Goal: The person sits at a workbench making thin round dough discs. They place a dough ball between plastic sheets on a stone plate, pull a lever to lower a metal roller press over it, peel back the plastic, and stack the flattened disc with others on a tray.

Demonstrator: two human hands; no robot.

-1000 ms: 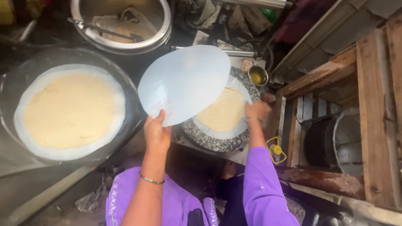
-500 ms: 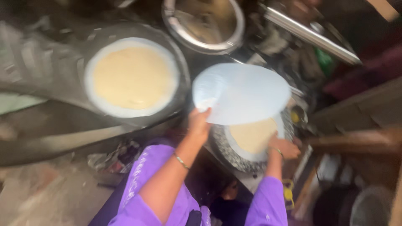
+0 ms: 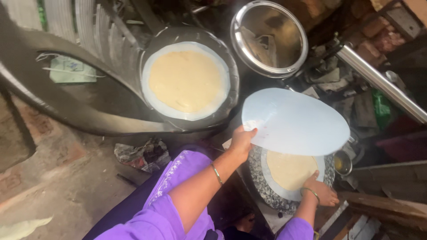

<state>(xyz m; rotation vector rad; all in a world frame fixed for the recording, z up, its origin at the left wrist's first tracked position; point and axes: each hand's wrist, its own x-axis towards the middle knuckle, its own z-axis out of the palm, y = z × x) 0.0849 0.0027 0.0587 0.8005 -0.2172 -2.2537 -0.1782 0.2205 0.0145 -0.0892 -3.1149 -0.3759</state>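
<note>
Left hand lifting a pale blue round sheet; right hand on the flat dough below.

Left hand point(image 3: 242, 141): fingers pinching the near edge of the pale blue sheet point(image 3: 296, 121), which is held raised and tilted above the round speckled board point(image 3: 259, 180). Right hand point(image 3: 321, 192): fingers spread and lying flat on the rim of the thin cream dough disc point(image 3: 288, 169), which rests on a second pale sheet on that board. Handling, as a judgement: a peel from one edge at a low angle, with the flat hand pinning the lower layer, looks best to keep the dough untorn. Beyond: a second dough disc point(image 3: 184, 81) on its sheet in a dark round pan point(image 3: 229, 100), well apart to the left; a steel lid point(image 3: 268, 39) behind; a small cup point(image 3: 342, 163) just beside the board.
</note>
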